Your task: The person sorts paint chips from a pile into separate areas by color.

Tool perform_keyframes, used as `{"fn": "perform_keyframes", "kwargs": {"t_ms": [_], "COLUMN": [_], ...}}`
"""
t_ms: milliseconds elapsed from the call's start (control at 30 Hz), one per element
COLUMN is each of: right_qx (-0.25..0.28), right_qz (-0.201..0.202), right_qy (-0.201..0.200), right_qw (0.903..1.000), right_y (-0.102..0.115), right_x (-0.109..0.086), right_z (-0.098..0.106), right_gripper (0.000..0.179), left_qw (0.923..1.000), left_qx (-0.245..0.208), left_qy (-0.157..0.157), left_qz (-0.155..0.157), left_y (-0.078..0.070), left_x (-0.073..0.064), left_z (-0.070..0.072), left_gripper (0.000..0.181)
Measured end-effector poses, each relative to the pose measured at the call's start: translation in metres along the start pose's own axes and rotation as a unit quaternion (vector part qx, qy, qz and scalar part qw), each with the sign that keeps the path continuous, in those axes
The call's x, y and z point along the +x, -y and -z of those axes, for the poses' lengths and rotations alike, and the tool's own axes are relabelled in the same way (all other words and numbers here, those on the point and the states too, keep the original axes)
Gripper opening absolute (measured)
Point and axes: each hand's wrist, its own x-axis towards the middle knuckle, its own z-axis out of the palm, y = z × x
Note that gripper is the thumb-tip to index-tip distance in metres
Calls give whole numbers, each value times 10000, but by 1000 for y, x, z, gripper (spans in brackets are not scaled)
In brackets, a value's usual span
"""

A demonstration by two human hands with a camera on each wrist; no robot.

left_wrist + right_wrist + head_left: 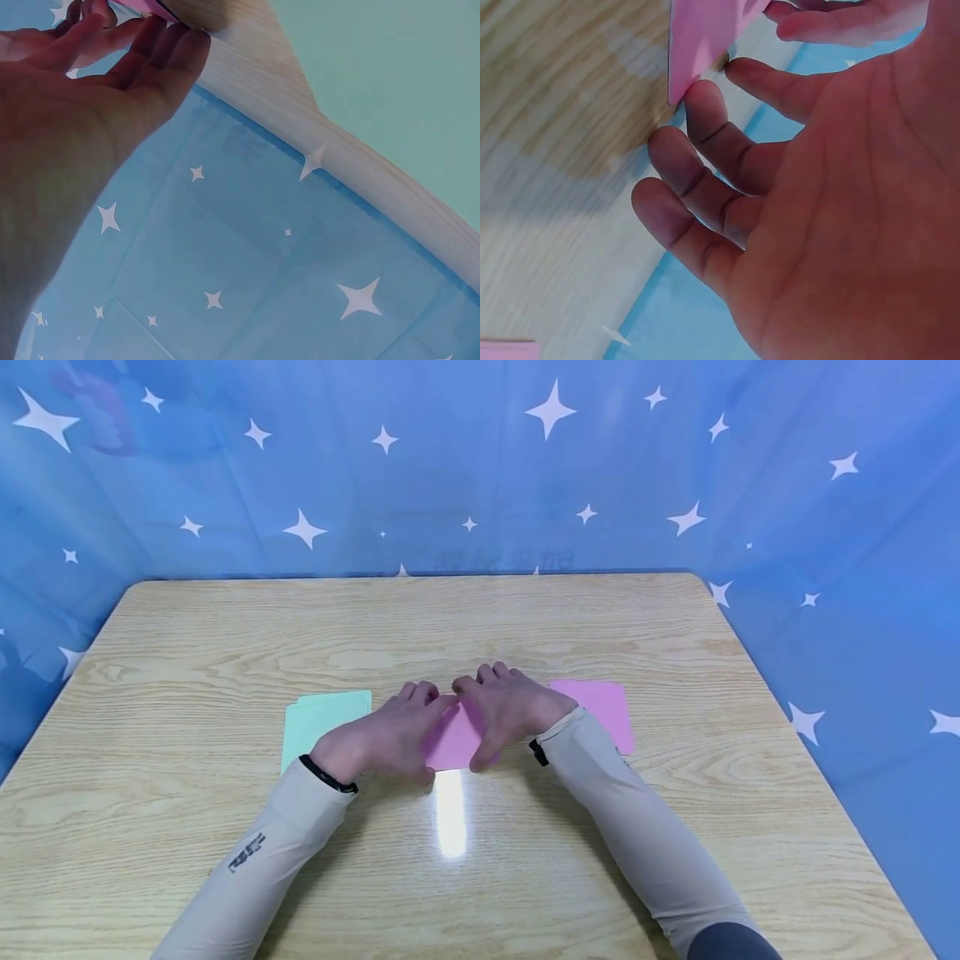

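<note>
A pink sheet of paper (453, 745) lies midway between my hands over the table, partly covered by them. My left hand (393, 735) holds its left side, thumb at the near edge and bent fingers toward the far edge. On the other side my right hand (510, 706) holds it the same way, with curved fingers. In the right wrist view the pink paper (701, 45) shows a corner at the fingertips. The left wrist view catches only a sliver of it beyond the fingers.
Light green sheets (324, 717), slightly fanned, lie left of my left hand. Another pink sheet (606, 714) lies to the right, partly behind my right wrist. All sit on a wood-grain table (450, 635), with a blue star-patterned cloth (465, 468) behind it.
</note>
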Motion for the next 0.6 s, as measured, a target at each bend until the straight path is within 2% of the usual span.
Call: {"fn": "perform_keyframes", "kwargs": {"t_ms": [233, 600], "right_qx": [133, 317], "right_qz": [-24, 48], "right_qy": [31, 136], "right_qw": [9999, 9994], "right_y": [0, 7], "right_x": [-1, 0], "right_z": [-1, -2], "right_gripper": [118, 110], "left_qw": [9999, 10000], "left_qx": [-46, 63], "left_qy": [88, 46], "left_qz": [63, -16], "left_y": [0, 2], "left_x": [0, 1], "left_z": [1, 0], "left_gripper": [102, 102]}}
